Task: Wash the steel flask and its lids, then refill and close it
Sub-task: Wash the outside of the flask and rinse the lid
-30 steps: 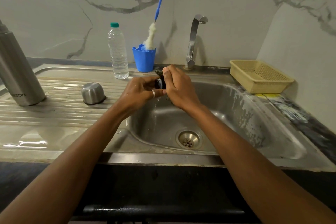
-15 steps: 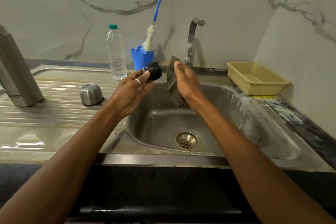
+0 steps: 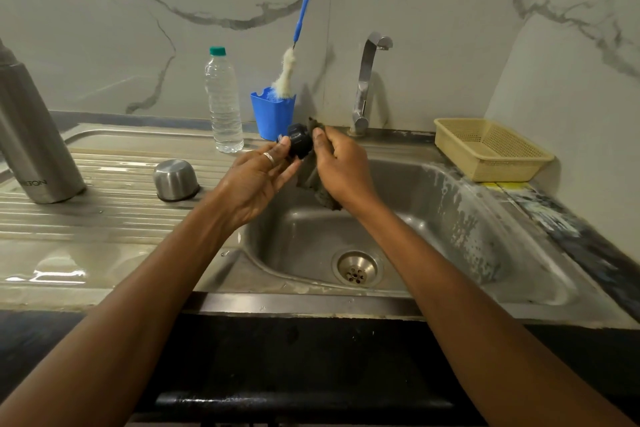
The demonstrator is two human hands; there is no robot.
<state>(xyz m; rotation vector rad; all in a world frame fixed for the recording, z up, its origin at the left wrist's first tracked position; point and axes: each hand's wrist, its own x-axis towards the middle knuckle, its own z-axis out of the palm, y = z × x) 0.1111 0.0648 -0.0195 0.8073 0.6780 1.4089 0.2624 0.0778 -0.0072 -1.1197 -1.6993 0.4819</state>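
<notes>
Centre of frame, over the sink [image 3: 450, 218]: the left hand [image 3: 258, 177] pinches the black stopper lid [image 3: 300, 144] at its fingertips, and the right hand [image 3: 341, 163] grips a dark scouring pad [image 3: 323, 197] against it. The steel flask [image 3: 34, 149] stands far left, with the steel cap [image 3: 176, 180] beside it. Thorough scrubbing likely requires rotating the stopper so the pad reaches its grooves.

Brushed steel flask [image 3: 33, 135] and sink [image 3: 450, 191], matt black plastic lid [image 3: 299, 142], rough scrub pad [image 3: 320, 191].
</notes>
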